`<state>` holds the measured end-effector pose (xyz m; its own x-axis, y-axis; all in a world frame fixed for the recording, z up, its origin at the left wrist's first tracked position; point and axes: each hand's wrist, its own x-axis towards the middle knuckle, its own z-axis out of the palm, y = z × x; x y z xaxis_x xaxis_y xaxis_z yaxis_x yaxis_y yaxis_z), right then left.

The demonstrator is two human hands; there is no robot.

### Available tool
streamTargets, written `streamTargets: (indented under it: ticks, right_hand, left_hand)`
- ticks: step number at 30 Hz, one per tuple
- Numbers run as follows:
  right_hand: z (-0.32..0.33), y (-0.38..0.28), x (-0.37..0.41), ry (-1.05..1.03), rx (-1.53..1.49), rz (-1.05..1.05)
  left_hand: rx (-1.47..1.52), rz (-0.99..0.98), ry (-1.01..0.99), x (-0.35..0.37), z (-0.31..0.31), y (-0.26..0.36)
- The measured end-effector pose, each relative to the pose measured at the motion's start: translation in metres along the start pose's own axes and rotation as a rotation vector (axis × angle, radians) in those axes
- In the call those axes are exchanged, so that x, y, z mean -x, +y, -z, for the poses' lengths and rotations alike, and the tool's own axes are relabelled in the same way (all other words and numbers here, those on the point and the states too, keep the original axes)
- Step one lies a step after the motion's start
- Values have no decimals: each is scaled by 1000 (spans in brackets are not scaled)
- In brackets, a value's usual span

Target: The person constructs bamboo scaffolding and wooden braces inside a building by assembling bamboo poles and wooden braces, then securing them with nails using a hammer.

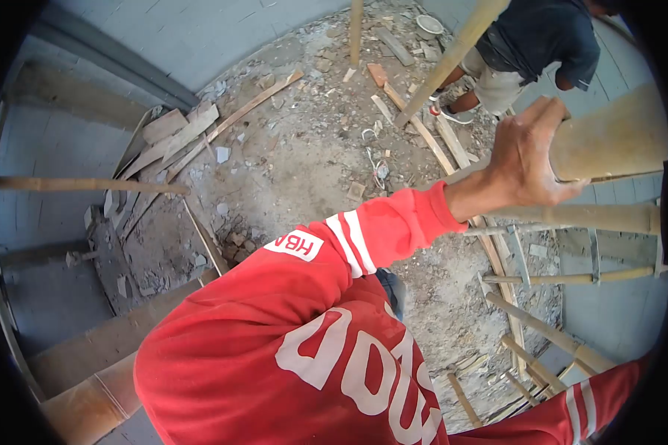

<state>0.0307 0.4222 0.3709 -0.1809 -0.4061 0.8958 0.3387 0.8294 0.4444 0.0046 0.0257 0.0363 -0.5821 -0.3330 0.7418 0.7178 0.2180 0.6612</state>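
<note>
My left hand (525,165) reaches out to the right in a red sleeve with white stripes and is closed around the end of a thick bamboo pole (616,141) at the upper right. The pole lies roughly level, part of a bamboo scaffold (571,216). My right hand is out of sight; only its red sleeve (586,404) shows at the bottom right. My red sweatshirt with white lettering fills the lower middle of the view.
Far below is a rubble-strewn concrete floor (304,156) with loose planks (193,137) and wire. Another person in a dark shirt (534,37) bends over at the top right beside a slanted bamboo pole (453,55). More bamboo rails cross at left (82,184) and lower right (549,334).
</note>
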Motion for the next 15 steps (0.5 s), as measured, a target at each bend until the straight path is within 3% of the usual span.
streamTargets:
  ticks: [1, 2, 3, 4, 5, 12, 14, 15]
  right_hand:
    - [-2, 11, 0, -51, 46, -3]
    - [-8, 26, 0, -62, 39, 133]
    - [-16, 41, 2, -23, 167, 275]
    - [-21, 46, 5, 45, 677, 548]
    - [-29, 32, 6, 74, 634, 532]
    - [-10, -150, 104, -597, -301, -150]
    - [10, -203, 160, -817, -585, -279]
    - [21, -227, 193, -932, -728, -338]
  left_hand:
    - [0, 27, -6, 1, 0, 3]
    - [-10, 53, -20, 4, -2, 3]
    - [-10, 79, -43, 6, -4, 3]
    - [-11, 76, -60, 6, -2, 3]
    - [-3, 73, -82, 7, -1, 3]
    - [-31, 5, 52, 13, -13, -2]
    - [-8, 51, -96, 13, -13, -6]
    - [-53, 43, -74, 14, -11, -7]
